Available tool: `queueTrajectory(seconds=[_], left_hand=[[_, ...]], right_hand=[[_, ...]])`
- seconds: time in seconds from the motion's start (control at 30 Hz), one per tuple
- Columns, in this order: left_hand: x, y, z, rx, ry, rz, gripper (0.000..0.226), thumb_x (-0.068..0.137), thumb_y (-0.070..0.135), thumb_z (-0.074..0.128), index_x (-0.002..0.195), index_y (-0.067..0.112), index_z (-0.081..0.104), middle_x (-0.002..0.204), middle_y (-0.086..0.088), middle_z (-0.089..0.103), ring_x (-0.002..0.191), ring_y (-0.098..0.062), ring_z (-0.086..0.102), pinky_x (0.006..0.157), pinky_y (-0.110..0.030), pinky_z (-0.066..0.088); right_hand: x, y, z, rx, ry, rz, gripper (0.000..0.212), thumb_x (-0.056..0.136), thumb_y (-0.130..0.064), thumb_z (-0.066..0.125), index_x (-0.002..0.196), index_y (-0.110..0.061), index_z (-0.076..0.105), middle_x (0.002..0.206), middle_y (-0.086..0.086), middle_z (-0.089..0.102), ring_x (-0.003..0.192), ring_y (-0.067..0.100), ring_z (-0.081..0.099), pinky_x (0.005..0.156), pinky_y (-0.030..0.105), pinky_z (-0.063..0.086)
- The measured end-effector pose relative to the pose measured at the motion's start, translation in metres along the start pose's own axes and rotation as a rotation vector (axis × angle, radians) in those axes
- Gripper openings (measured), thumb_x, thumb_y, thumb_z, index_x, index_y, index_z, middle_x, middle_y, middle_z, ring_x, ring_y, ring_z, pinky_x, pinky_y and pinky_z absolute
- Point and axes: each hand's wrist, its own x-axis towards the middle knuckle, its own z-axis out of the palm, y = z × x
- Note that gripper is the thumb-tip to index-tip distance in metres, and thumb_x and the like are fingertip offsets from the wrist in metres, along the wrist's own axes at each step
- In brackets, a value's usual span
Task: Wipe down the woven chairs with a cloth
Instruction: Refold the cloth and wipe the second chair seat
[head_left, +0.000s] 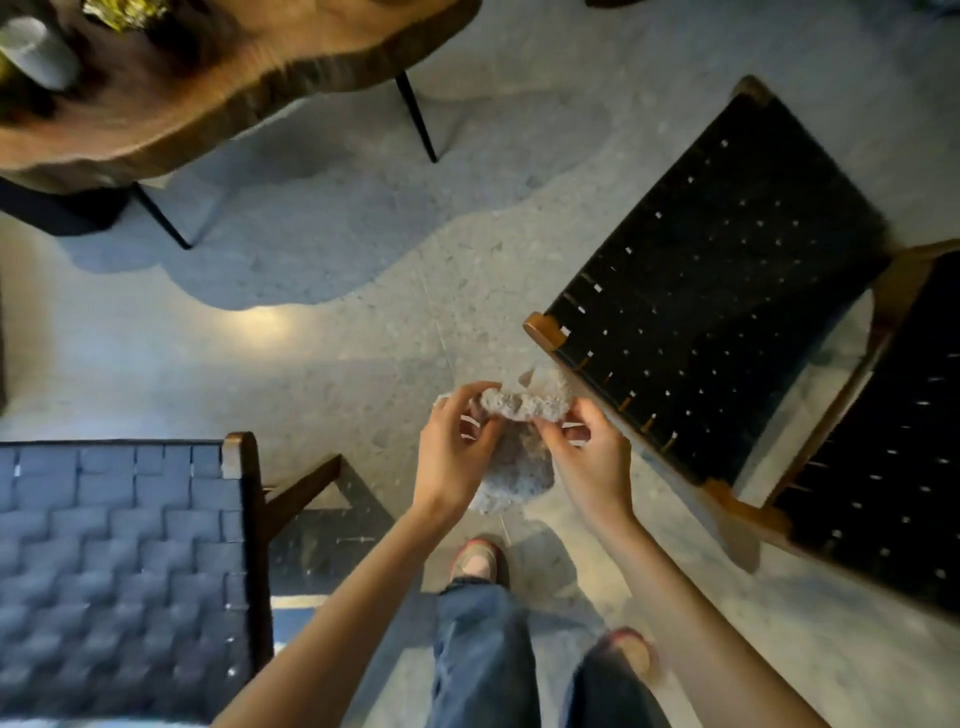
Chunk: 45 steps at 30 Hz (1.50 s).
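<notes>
Cloth (519, 415): pale grey, crumpled, held up over the speckled floor (363, 338) between two chairs, its lower part hanging between the wrists. Left hand (452, 457): fingers curled, pinching the cloth's upper left edge. Right hand (592, 462): fingers curled, pinching the upper right edge. Black woven chair (717, 291): wooden frame, to the right, its near front corner just beside the cloth; contact cannot be told. Grey-blue woven chair (114, 561): dark frame, lower left, well apart from the cloth. Wooden table (208, 88): rough-edged top, thin black legs, upper left. Blue jeans (483, 654) and shoes below.
</notes>
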Motion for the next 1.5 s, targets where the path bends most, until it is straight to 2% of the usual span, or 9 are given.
queueTrajectory(seconds=[0.17,0.3,0.57,0.73,0.93,1.07,1.17,1.33,1.5], left_hand=[[0.000,0.075,-0.075,0.001,-0.094,0.006,0.022,0.088,0.016,0.066,0.106,0.026,0.057,0.100,0.001,0.061,0.079,-0.007,0.056,0.066,-0.011,0.045],[0.014,0.109,-0.121,0.009,-0.107,0.028,0.024,0.087,0.011,0.066,0.104,0.024,0.055,0.097,0.003,0.059,0.078,-0.009,0.056,0.064,-0.010,0.045],[0.095,0.152,-0.157,0.003,-0.132,0.096,0.024,0.085,0.007,0.067,0.100,0.022,0.056,0.095,0.001,0.059,0.077,-0.011,0.057,0.063,-0.017,0.049],[0.187,0.186,-0.165,0.039,-0.197,0.178,0.028,0.083,0.001,0.068,0.098,0.021,0.055,0.098,-0.003,0.059,0.077,-0.006,0.055,0.064,-0.007,0.043],[0.320,0.226,-0.159,0.164,-0.344,0.305,0.031,0.082,-0.001,0.066,0.094,0.025,0.054,0.093,0.002,0.057,0.077,-0.011,0.053,0.065,-0.012,0.045],[0.391,0.258,-0.147,0.250,-0.483,0.424,0.027,0.081,0.002,0.069,0.098,0.019,0.058,0.087,0.013,0.053,0.071,-0.004,0.052,0.064,-0.007,0.043],[0.431,0.276,-0.129,0.271,-0.603,0.506,0.022,0.082,0.004,0.069,0.100,0.013,0.062,0.096,0.009,0.059,0.077,-0.004,0.054,0.067,-0.007,0.043],[0.468,0.300,-0.093,0.241,-0.849,0.480,0.032,0.081,0.001,0.070,0.092,0.025,0.053,0.081,0.020,0.050,0.069,-0.001,0.053,0.065,-0.003,0.042],[0.483,0.314,-0.072,0.325,-1.190,0.468,0.026,0.085,0.008,0.068,0.098,0.022,0.052,0.087,0.014,0.051,0.075,-0.001,0.052,0.067,-0.001,0.041]], right_hand=[[-0.011,-0.099,-0.014,-0.049,-0.065,-0.009,0.017,0.085,-0.023,0.071,0.101,-0.023,0.064,0.090,-0.020,0.064,0.082,-0.009,0.063,0.066,0.011,0.051],[-0.003,-0.158,-0.010,-0.047,-0.119,-0.057,0.014,0.085,-0.018,0.071,0.096,-0.022,0.063,0.085,-0.020,0.064,0.079,-0.013,0.061,0.063,0.006,0.046],[0.061,-0.214,0.007,-0.050,-0.116,-0.056,0.017,0.086,-0.023,0.071,0.099,-0.014,0.064,0.089,-0.011,0.068,0.082,-0.005,0.063,0.065,0.008,0.045],[0.133,-0.244,0.018,-0.026,-0.045,-0.021,0.020,0.086,-0.020,0.070,0.101,-0.009,0.063,0.090,-0.006,0.069,0.080,-0.001,0.065,0.066,0.015,0.051],[0.236,-0.277,0.030,0.040,0.070,0.112,0.019,0.085,-0.020,0.071,0.102,-0.016,0.062,0.096,-0.004,0.069,0.090,0.007,0.066,0.076,0.024,0.056],[0.282,-0.298,0.026,0.102,0.214,0.182,0.018,0.086,-0.024,0.071,0.100,-0.022,0.061,0.092,-0.015,0.065,0.086,-0.001,0.063,0.072,0.015,0.054],[0.304,-0.304,0.023,0.151,0.337,0.237,0.018,0.086,-0.025,0.070,0.100,-0.022,0.060,0.093,-0.015,0.064,0.086,0.001,0.063,0.072,0.018,0.055],[0.319,-0.300,0.024,0.221,0.544,0.334,0.015,0.087,-0.020,0.067,0.099,-0.017,0.060,0.088,-0.010,0.065,0.081,-0.001,0.065,0.068,0.012,0.051],[0.309,-0.298,0.046,0.307,0.796,0.512,0.011,0.088,-0.026,0.066,0.090,-0.031,0.056,0.094,-0.002,0.065,0.090,0.019,0.065,0.080,0.037,0.057]])
